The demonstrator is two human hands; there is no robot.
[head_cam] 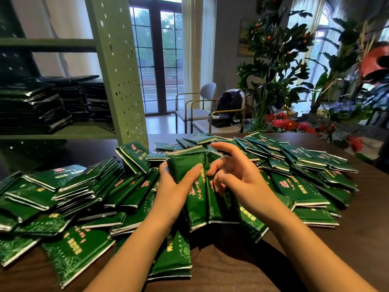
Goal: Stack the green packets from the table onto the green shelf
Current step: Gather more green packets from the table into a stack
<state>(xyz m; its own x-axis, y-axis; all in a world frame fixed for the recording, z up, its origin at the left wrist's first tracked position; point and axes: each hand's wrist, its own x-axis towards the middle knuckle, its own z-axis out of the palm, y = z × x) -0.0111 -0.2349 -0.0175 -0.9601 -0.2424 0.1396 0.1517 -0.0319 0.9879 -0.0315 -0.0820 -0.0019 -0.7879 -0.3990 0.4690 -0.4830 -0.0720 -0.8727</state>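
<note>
Left hand [174, 183] grips a bundle of green packets [197, 199] over the table [357, 232]; right hand [239, 175], half-curled, touches it, grasp not determinable.

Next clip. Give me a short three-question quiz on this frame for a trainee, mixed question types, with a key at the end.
1. True or false: the green shelf already holds stacks of packets.
2. What sits on the chair behind the table? A) a dark bag B) a cardboard box C) a lamp
3. Fill in: the left hand holds a bundle of ____.

Key: 1 true; 2 A; 3 green packets.
</note>
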